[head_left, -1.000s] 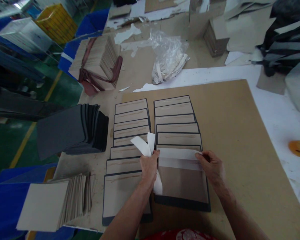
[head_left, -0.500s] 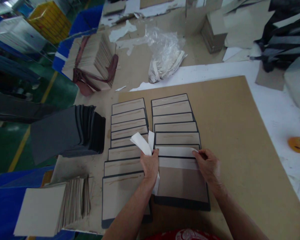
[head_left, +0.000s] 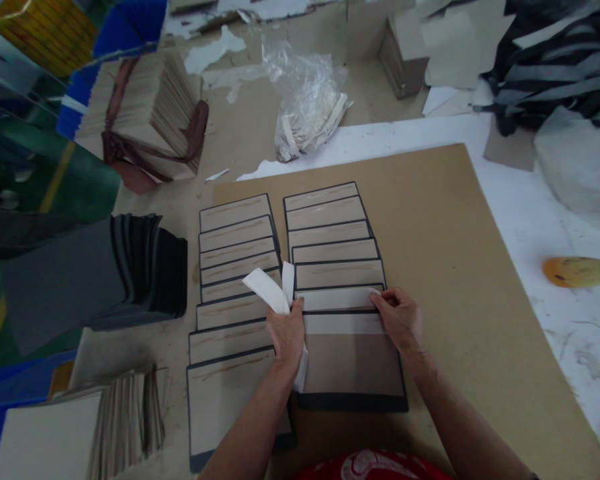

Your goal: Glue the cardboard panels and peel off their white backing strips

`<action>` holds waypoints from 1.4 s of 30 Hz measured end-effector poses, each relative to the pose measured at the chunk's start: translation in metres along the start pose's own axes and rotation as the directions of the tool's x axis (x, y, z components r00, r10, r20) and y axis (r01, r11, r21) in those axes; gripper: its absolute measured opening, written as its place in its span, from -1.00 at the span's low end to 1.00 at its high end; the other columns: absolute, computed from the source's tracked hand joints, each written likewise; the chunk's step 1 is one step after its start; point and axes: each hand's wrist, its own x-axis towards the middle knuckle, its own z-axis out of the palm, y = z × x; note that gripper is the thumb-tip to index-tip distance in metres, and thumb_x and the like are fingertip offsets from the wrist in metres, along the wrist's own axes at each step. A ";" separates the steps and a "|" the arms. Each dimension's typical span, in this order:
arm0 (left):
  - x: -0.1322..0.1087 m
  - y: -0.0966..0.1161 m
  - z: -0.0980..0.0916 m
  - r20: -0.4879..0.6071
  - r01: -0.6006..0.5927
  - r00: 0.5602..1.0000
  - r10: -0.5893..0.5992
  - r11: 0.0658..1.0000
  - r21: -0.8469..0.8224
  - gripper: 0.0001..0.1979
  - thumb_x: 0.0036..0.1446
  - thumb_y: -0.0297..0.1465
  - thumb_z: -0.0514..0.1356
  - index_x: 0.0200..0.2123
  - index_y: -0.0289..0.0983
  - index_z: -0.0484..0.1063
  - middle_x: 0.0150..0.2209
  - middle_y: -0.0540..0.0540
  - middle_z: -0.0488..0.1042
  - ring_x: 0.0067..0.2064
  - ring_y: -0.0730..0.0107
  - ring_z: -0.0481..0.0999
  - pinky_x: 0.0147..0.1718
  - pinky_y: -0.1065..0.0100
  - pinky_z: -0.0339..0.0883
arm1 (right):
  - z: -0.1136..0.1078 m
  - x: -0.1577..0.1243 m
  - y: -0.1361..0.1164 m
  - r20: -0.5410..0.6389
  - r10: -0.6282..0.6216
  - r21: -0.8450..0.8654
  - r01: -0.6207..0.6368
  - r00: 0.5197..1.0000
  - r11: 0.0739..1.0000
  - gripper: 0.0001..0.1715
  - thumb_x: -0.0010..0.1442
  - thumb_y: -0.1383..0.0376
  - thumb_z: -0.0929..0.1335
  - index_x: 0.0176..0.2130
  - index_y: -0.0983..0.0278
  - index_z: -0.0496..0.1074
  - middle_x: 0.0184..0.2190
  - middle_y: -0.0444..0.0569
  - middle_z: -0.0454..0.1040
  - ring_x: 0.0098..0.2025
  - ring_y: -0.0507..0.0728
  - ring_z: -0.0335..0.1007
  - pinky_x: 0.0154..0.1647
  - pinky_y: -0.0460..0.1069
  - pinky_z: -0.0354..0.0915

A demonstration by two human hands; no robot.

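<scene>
Two overlapping columns of dark-edged cardboard panels lie before me, a left column (head_left: 230, 393) and a right column (head_left: 350, 370). My left hand (head_left: 286, 332) is closed around several white paper strips (head_left: 266, 288), whose ends stick out above and below it. My right hand (head_left: 399, 319) pinches the right end of one white strip (head_left: 337, 300), which lies across a panel in the right column; its left end reaches my left hand. Another white strip (head_left: 344, 325) lies flat along the top of the nearest panel.
To the left stand a stack of dark sheets (head_left: 150, 267), a stack of pale boards (head_left: 130, 413) and a tied board bundle (head_left: 145, 120). A plastic bag of scraps (head_left: 307, 107) sits behind. At right lies a yellow-handled tool (head_left: 575, 272), with black strips (head_left: 570, 87) farther back.
The view has shifted, so the whole scene sits farther left. My right hand has stayed at the strip's right end, and the strip appears to lie slightly flatter. My left hand still holds the strips.
</scene>
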 end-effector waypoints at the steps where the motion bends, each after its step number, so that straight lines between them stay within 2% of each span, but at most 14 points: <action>1: 0.000 0.000 0.000 0.000 -0.003 1.000 0.003 1.000 -0.002 -0.67 -0.08 -0.24 0.34 -0.29 -0.36 0.51 -0.41 -0.11 0.54 -0.33 0.19 0.53 -0.33 0.25 0.33 | 0.000 0.001 -0.001 0.003 0.009 0.002 -0.009 1.000 1.000 -0.52 -0.01 -0.14 0.39 -0.48 0.21 0.44 -0.60 -0.13 0.40 -0.52 0.08 0.27 -0.48 -0.03 0.16; 10: -0.001 0.004 0.002 -0.005 0.002 1.000 -0.002 1.000 -0.015 -0.73 -0.09 -0.28 0.35 -0.33 -0.32 0.48 -0.45 -0.07 0.52 -0.39 0.25 0.49 -0.35 0.27 0.32 | 0.001 0.010 0.001 0.009 0.044 -0.039 -0.043 0.999 0.998 -0.55 -0.07 -0.11 0.41 -0.50 0.21 0.45 -0.60 -0.11 0.42 -0.53 0.09 0.29 -0.52 -0.03 0.14; 17: 0.000 0.002 0.002 0.001 0.001 1.000 -0.001 1.000 -0.008 -0.70 -0.07 -0.26 0.34 -0.28 -0.33 0.49 -0.38 -0.12 0.55 -0.32 0.20 0.53 -0.30 0.24 0.35 | 0.000 0.017 0.000 0.016 0.087 -0.060 -0.086 0.996 0.995 -0.62 -0.13 -0.04 0.44 -0.53 0.20 0.41 -0.63 -0.14 0.40 -0.55 0.09 0.30 -0.53 -0.03 0.14; 23: -0.001 0.002 0.003 -0.001 0.011 1.000 -0.011 1.000 -0.028 -0.73 -0.08 -0.31 0.35 -0.31 -0.33 0.48 -0.40 -0.11 0.56 -0.33 0.21 0.53 -0.29 0.25 0.38 | 0.000 0.020 0.003 0.035 0.082 -0.069 -0.079 0.996 0.994 -0.59 -0.14 -0.06 0.46 -0.50 0.20 0.38 -0.61 -0.15 0.40 -0.54 0.11 0.33 -0.51 -0.01 0.15; 33: 0.000 -0.004 0.006 0.004 -0.017 1.000 0.018 0.998 -0.064 -0.70 -0.02 -0.30 0.31 -0.21 -0.33 0.47 -0.33 -0.12 0.57 -0.28 0.23 0.55 -0.22 0.26 0.39 | 0.000 0.019 0.007 0.026 0.069 -0.110 -0.066 0.997 0.992 -0.55 -0.13 -0.08 0.46 -0.44 0.20 0.39 -0.57 -0.13 0.41 -0.49 0.13 0.34 -0.46 0.00 0.17; 42: -0.003 0.002 0.010 -0.072 -0.067 0.995 0.063 0.996 -0.061 -0.67 -0.02 -0.39 0.30 -0.14 -0.33 0.44 -0.28 -0.13 0.58 -0.28 0.27 0.55 -0.21 0.29 0.39 | 0.001 0.018 0.008 0.019 0.074 -0.160 -0.070 0.997 0.985 -0.53 -0.11 -0.11 0.44 -0.42 0.20 0.39 -0.55 -0.13 0.42 -0.48 0.14 0.36 -0.44 0.00 0.17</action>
